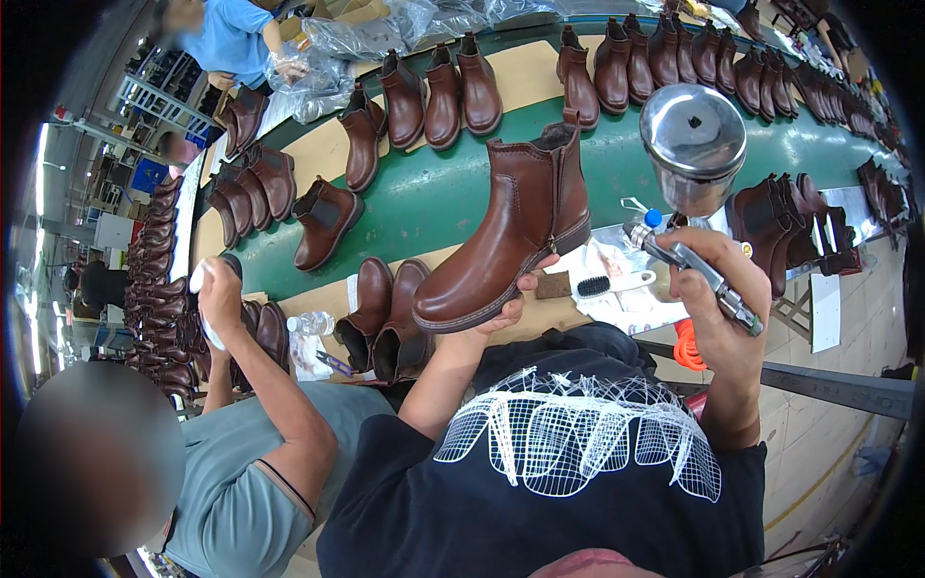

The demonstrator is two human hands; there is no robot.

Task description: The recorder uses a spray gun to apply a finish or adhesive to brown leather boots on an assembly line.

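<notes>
A brown leather ankle boot (487, 246) with a side zip is held up in front of me, toe to the left. Under its sole, my left hand (511, 306) grips it with the fingers curled up along the edge. My right hand (718, 294) is wrapped round a metal spray gun (689, 265) to the right of the boot. On top of the gun sits a shiny round cup (694, 144); a blue knob shows at its front. Gun and boot are apart.
Brown boots (443, 96) line the green conveyor (434, 207). A black-bristled brush (617, 282) and a brown block (553, 285) lie before me. A co-worker (260, 433) works close on my left; another person (226, 43) stands across. An orange coiled hose (688, 345) hangs below my right hand.
</notes>
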